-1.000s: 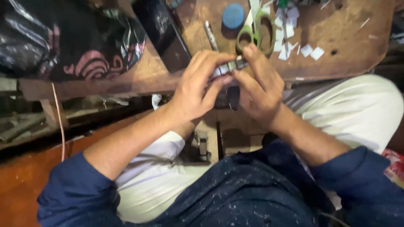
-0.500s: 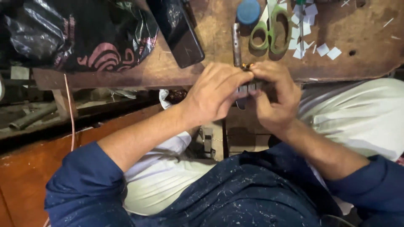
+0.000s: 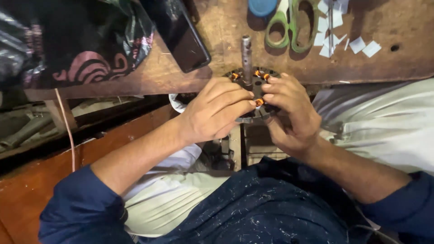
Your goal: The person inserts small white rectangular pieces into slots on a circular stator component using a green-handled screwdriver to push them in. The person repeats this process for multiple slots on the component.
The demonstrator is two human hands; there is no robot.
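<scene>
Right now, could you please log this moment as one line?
left hand: on stator | right hand: on stator | shaft: upright | scissors: on bench

Place: you are sitting at a small repair workshop, most likely one for electric motors or fans.
Counter: the worn, scratched brown wooden counter [image 3: 217, 27] in front of you is stained and pitted, the kind of surface used for hand work.
Workpiece: a round dark metal motor stator with copper wire coils and a grey steel shaft [image 3: 247, 68] rests at its edge.
Tools: green-handled scissors [image 3: 291, 25] lie beside small cut white paper slips [image 3: 361, 45].
Surroundings: a crumpled black plastic bag with pink swirls [image 3: 77, 45], a black phone [image 3: 178, 31], and grey metal pipes [image 3: 22, 131] below on a dusty reddish floor [image 3: 27, 190].
</scene>
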